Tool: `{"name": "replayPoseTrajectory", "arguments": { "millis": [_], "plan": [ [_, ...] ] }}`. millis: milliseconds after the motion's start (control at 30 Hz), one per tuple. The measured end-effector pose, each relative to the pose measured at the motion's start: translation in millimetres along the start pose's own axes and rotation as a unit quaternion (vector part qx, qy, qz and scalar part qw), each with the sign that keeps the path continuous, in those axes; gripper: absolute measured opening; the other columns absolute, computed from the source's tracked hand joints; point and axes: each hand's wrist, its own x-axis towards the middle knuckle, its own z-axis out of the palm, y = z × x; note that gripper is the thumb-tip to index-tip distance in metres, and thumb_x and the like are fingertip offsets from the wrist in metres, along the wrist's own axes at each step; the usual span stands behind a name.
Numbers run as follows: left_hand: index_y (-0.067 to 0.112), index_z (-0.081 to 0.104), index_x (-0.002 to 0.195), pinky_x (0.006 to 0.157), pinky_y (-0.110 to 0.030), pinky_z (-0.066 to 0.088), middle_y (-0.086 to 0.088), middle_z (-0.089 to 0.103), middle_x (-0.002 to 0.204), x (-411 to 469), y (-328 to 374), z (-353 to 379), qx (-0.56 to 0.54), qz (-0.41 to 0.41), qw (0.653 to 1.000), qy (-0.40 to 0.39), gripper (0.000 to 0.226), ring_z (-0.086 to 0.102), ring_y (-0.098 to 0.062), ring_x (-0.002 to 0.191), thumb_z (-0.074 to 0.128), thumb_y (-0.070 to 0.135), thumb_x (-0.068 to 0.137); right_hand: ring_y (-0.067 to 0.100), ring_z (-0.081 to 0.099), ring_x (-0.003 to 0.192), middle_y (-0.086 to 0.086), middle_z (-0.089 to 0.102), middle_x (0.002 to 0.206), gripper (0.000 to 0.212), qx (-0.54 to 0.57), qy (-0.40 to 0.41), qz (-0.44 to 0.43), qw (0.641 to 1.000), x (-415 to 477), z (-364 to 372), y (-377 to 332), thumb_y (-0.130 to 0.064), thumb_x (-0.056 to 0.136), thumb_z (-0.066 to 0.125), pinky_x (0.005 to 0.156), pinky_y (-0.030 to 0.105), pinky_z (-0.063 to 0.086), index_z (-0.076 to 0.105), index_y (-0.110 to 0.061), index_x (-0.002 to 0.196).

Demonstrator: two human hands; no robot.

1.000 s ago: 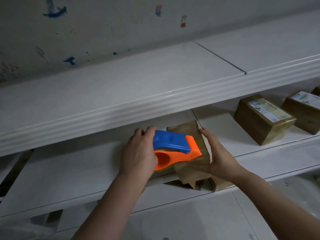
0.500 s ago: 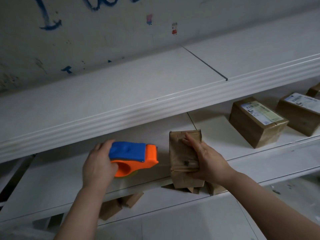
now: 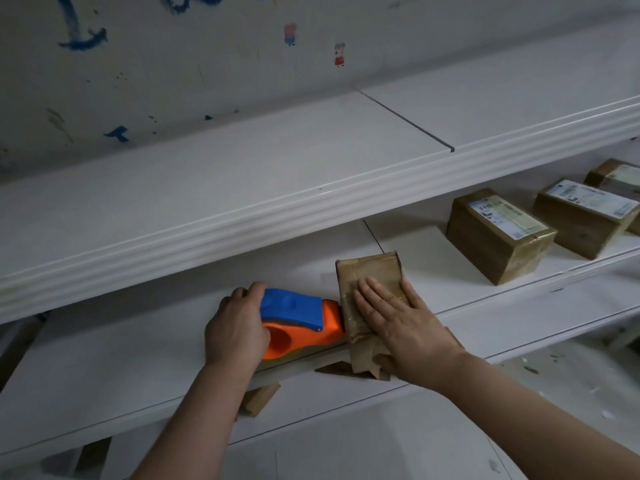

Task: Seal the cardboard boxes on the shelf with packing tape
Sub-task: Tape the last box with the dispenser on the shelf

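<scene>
A small brown cardboard box [image 3: 370, 271] lies on the middle white shelf [image 3: 138, 341], its near end hanging over the shelf's front edge. My right hand [image 3: 398, 320] rests flat on top of the box, fingers spread. My left hand [image 3: 235, 327] grips a blue and orange tape dispenser [image 3: 298, 317]. The dispenser's orange nose touches the box's left side.
Three taped boxes with labels stand further right on the same shelf, the nearest [image 3: 498, 233], then a second [image 3: 585, 220] and a third [image 3: 620, 178]. A deep upper shelf [image 3: 277, 188] overhangs the work area. Cardboard pieces [image 3: 259, 396] lie on the shelf below.
My left hand has brought the dispenser rightward until it touches the box's left side. My right hand has shifted from gripping the box to lying flat on its top.
</scene>
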Motion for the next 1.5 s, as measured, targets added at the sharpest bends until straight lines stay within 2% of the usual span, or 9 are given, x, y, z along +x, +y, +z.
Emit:
{"name": "replayPoseTrajectory", "arguments": {
  "millis": [200, 300, 433, 500, 633, 700, 900, 1100, 1500],
  "plan": [
    [0.027, 0.043, 0.129, 0.069, -0.035, 0.051, -0.003, 0.056, 0.11, -5, 0, 1, -0.021, -0.002, 1.0, -0.017, 0.056, 0.056, -0.025, 0.1, 0.057, 0.004, 0.08, 0.03, 0.036, 0.138, 0.015, 0.04, 0.149, 0.094, -0.017, 0.032, 0.037, 0.999, -5, -1, -16, -0.044, 0.064, 0.079, 0.105, 0.055, 0.021, 0.043, -0.006, 0.142],
    [0.028, 0.043, 0.131, 0.072, -0.035, 0.051, -0.003, 0.056, 0.113, -6, 0, 2, -0.031, 0.001, 0.999, -0.022, 0.057, 0.057, -0.025, 0.102, 0.059, 0.006, 0.08, 0.032, 0.005, 0.146, 0.01, 0.008, 0.159, 0.096, -0.011, 0.0, 0.083, 0.996, 4, 3, -23, -0.033, 0.081, 0.067, 0.111, 0.059, 0.006, 0.007, -0.014, 0.153],
    [0.03, 0.046, 0.132, 0.072, -0.035, 0.05, -0.002, 0.057, 0.113, -6, -12, -1, -0.062, -0.005, 0.998, 0.005, 0.061, 0.056, -0.025, 0.101, 0.055, 0.002, 0.079, 0.028, 0.042, 0.135, 0.004, 0.046, 0.146, 0.096, 0.021, 0.011, 0.05, 0.998, 22, 3, -17, -0.038, 0.063, 0.084, 0.103, 0.062, 0.037, 0.037, -0.017, 0.145],
    [0.03, 0.046, 0.133, 0.074, -0.034, 0.049, -0.002, 0.057, 0.118, -4, -21, -9, -0.073, -0.017, 0.997, 0.026, 0.062, 0.057, -0.026, 0.104, 0.056, 0.001, 0.079, 0.025, 0.038, 0.137, 0.001, 0.041, 0.149, 0.092, 0.079, 0.07, 0.034, 0.994, 30, 9, -14, -0.04, 0.07, 0.079, 0.104, 0.06, 0.038, 0.032, -0.019, 0.146],
    [0.031, 0.04, 0.136, 0.073, -0.034, 0.045, -0.002, 0.054, 0.122, 5, -15, -30, -0.042, -0.018, 0.998, 0.043, 0.063, 0.055, -0.025, 0.109, 0.057, 0.005, 0.082, 0.006, 0.036, 0.137, -0.011, 0.037, 0.15, 0.078, 0.485, 0.092, 0.149, 0.857, 33, 23, -21, -0.048, 0.083, 0.064, 0.11, 0.032, 0.034, 0.022, -0.039, 0.148],
    [0.031, 0.036, 0.137, 0.071, -0.034, 0.044, -0.002, 0.051, 0.123, 9, 6, -33, 0.041, 0.016, 0.998, 0.035, 0.061, 0.052, -0.025, 0.112, 0.056, 0.01, 0.084, -0.001, 0.04, 0.131, -0.017, 0.039, 0.147, 0.074, 0.526, 0.075, 0.162, 0.831, 26, 41, -17, -0.043, 0.086, 0.066, 0.105, 0.023, 0.039, 0.021, -0.043, 0.146],
    [0.023, 0.032, 0.14, 0.082, -0.037, 0.047, -0.007, 0.051, 0.122, 12, 48, -8, 0.087, 0.088, 0.992, 0.028, 0.056, 0.054, -0.027, 0.107, 0.052, 0.012, 0.089, 0.006, 0.002, 0.146, -0.018, 0.007, 0.153, 0.115, 0.378, 0.033, 0.144, 0.914, 22, 52, 3, -0.055, 0.067, 0.075, 0.121, 0.039, 0.006, -0.003, -0.035, 0.149],
    [0.033, 0.02, 0.149, 0.078, -0.035, 0.051, -0.002, 0.042, 0.132, 18, 30, -11, 0.047, 0.101, 0.994, 0.022, 0.078, 0.055, -0.023, 0.108, 0.054, 0.003, 0.086, 0.011, 0.027, 0.14, -0.01, 0.028, 0.152, 0.116, 0.331, -0.044, 0.132, 0.933, 49, 60, 2, -0.039, 0.064, 0.08, 0.118, 0.044, 0.011, 0.003, -0.032, 0.149],
    [0.03, 0.034, 0.147, 0.075, -0.038, 0.052, -0.006, 0.054, 0.126, 15, -143, -7, 0.049, -0.101, 0.993, -0.019, 0.079, 0.055, -0.028, 0.11, 0.061, 0.004, 0.077, 0.012, 0.008, 0.147, -0.003, 0.012, 0.159, 0.11, 0.205, -0.09, 0.096, 0.97, 45, 54, 10, -0.039, 0.075, 0.077, 0.116, 0.033, -0.009, -0.001, -0.025, 0.151]
  ]
}}
